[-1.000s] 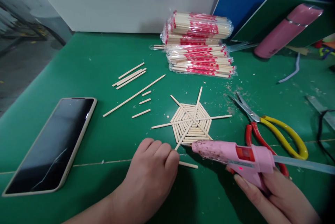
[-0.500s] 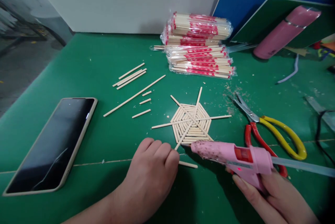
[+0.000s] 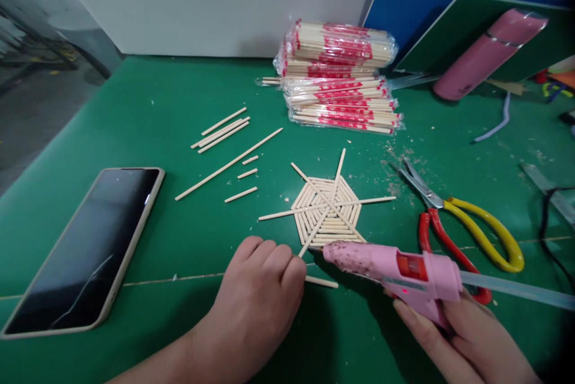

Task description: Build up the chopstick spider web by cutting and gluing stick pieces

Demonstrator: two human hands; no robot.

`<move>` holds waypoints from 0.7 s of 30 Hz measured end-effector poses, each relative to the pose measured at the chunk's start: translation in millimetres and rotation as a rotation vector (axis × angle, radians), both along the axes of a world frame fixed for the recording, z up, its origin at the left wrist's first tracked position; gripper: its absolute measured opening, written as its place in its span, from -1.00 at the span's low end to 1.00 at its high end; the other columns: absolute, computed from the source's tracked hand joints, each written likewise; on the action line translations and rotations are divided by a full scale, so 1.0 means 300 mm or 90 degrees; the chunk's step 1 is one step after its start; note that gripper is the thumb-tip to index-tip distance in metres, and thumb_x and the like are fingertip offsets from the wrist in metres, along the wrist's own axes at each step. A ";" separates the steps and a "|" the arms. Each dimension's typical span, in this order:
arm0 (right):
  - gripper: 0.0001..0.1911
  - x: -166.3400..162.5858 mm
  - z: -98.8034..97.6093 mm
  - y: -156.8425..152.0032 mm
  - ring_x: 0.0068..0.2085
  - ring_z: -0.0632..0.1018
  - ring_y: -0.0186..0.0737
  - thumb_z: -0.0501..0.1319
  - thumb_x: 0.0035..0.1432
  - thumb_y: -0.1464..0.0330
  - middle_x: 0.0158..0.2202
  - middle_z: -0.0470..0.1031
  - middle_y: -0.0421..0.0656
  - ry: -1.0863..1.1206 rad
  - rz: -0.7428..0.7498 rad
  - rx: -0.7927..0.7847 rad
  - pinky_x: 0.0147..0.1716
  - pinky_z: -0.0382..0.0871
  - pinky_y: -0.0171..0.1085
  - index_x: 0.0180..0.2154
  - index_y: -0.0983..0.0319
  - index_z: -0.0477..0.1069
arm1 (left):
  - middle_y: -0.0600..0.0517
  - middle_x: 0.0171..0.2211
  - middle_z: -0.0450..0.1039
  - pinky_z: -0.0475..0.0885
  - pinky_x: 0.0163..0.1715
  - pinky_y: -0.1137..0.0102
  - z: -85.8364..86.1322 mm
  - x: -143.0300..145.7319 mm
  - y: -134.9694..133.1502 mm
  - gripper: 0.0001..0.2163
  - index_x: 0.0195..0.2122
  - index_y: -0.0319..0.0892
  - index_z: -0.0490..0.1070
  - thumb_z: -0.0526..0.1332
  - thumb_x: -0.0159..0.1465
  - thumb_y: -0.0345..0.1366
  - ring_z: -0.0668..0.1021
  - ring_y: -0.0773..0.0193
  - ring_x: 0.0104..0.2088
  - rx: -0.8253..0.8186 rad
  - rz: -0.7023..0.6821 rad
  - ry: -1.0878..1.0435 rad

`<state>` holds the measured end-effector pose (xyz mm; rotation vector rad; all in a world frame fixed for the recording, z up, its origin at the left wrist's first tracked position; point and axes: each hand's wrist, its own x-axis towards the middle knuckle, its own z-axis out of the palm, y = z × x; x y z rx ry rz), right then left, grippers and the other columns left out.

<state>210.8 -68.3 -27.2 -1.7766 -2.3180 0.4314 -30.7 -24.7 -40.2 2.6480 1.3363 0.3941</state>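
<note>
A hexagon of glued wooden sticks (image 3: 327, 212) with long spokes lies on the green table (image 3: 153, 102). My right hand (image 3: 467, 342) grips a pink glue gun (image 3: 399, 270), whose nozzle points at the hexagon's near edge. My left hand (image 3: 260, 297) is curled, fingers closed on a short wooden stick (image 3: 321, 281) that pokes out to the right, just in front of the hexagon.
A phone (image 3: 85, 246) lies at the left. Loose sticks (image 3: 224, 156) are scattered behind the hexagon. Wrapped chopstick packs (image 3: 339, 75) are stacked at the back. Red and yellow scissors (image 3: 453, 222) lie to the right, with a pink flask (image 3: 487, 54) behind them.
The glue gun and my right hand have shifted slightly left, nozzle closer to the hexagon's near edge. My left hand has stayed put.
</note>
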 end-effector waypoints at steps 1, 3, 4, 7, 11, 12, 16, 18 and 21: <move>-0.74 0.001 -0.002 -0.001 -0.34 0.53 -0.15 0.02 0.12 0.21 -0.42 0.47 -0.16 0.009 0.005 0.006 -0.46 0.47 -0.31 -0.15 0.13 0.28 | 0.07 -0.59 0.21 0.09 -0.48 0.34 0.000 0.000 0.000 -0.81 -0.54 -0.17 0.23 -0.04 0.19 -0.45 0.20 0.29 -0.56 0.000 0.000 -0.002; -0.74 0.005 -0.007 -0.003 -0.33 0.53 -0.16 0.03 0.12 0.22 -0.35 0.48 -0.15 0.026 0.004 0.018 -0.42 0.47 -0.30 -0.15 0.12 0.27 | 0.07 -0.59 0.21 0.09 -0.49 0.34 -0.002 0.000 0.000 -0.82 -0.54 -0.17 0.23 -0.04 0.19 -0.45 0.20 0.29 -0.56 0.002 -0.001 -0.003; -0.75 0.006 -0.010 -0.002 -0.33 0.53 -0.16 0.03 0.12 0.22 -0.34 0.48 -0.15 0.029 0.002 0.018 -0.42 0.47 -0.30 -0.16 0.13 0.27 | 0.07 -0.59 0.21 0.09 -0.49 0.33 -0.004 0.001 0.001 -0.82 -0.54 -0.17 0.22 -0.04 0.18 -0.46 0.20 0.29 -0.56 0.004 -0.001 -0.003; -0.78 0.007 -0.011 0.007 -0.42 0.53 -0.19 0.04 0.11 0.22 -0.41 0.48 -0.16 0.029 0.003 -0.007 -0.47 0.46 -0.32 -0.21 0.14 0.29 | 0.07 -0.59 0.21 0.10 -0.48 0.33 -0.006 0.001 0.002 -0.82 -0.53 -0.17 0.22 -0.03 0.18 -0.46 0.19 0.29 -0.56 0.006 -0.001 -0.001; -0.78 -0.001 0.001 0.017 -0.40 0.53 -0.20 0.03 0.12 0.23 -0.39 0.48 -0.15 0.035 0.005 -0.023 -0.43 0.47 -0.33 -0.20 0.15 0.29 | 0.07 -0.58 0.20 0.10 -0.48 0.33 -0.004 -0.001 0.003 -0.82 -0.53 -0.17 0.23 -0.03 0.18 -0.46 0.19 0.29 -0.56 0.003 -0.003 0.002; -0.76 -0.002 0.003 0.016 -0.36 0.54 -0.18 0.03 0.12 0.23 -0.38 0.48 -0.15 0.037 0.003 -0.020 -0.39 0.48 -0.32 -0.18 0.15 0.28 | 0.07 -0.58 0.20 0.10 -0.48 0.33 -0.003 -0.001 0.002 -0.82 -0.54 -0.17 0.23 -0.03 0.18 -0.46 0.20 0.29 -0.56 0.002 -0.003 0.003; -0.71 0.001 -0.001 0.003 -0.26 0.53 -0.13 0.04 0.11 0.20 -0.30 0.49 -0.12 0.038 -0.021 -0.022 -0.30 0.47 -0.27 -0.15 0.16 0.30 | 0.07 -0.58 0.21 0.10 -0.48 0.34 -0.002 -0.001 0.001 -0.82 -0.54 -0.17 0.23 -0.04 0.18 -0.46 0.20 0.29 -0.56 0.002 -0.004 0.008; -0.70 0.004 -0.006 0.002 -0.26 0.53 -0.13 0.05 0.10 0.20 -0.28 0.49 -0.12 0.038 -0.028 -0.034 -0.30 0.47 -0.27 -0.15 0.16 0.31 | 0.07 -0.58 0.21 0.10 -0.48 0.34 -0.002 0.000 0.001 -0.81 -0.53 -0.17 0.23 -0.04 0.18 -0.46 0.20 0.30 -0.56 0.008 -0.002 0.009; -0.72 0.005 -0.005 0.008 -0.30 0.54 -0.15 0.05 0.11 0.22 -0.33 0.50 -0.13 0.048 -0.017 -0.049 -0.34 0.48 -0.29 -0.16 0.16 0.32 | 0.07 -0.59 0.21 0.10 -0.49 0.34 -0.001 0.002 0.002 -0.81 -0.54 -0.17 0.23 -0.04 0.19 -0.45 0.21 0.30 -0.56 0.010 -0.001 0.007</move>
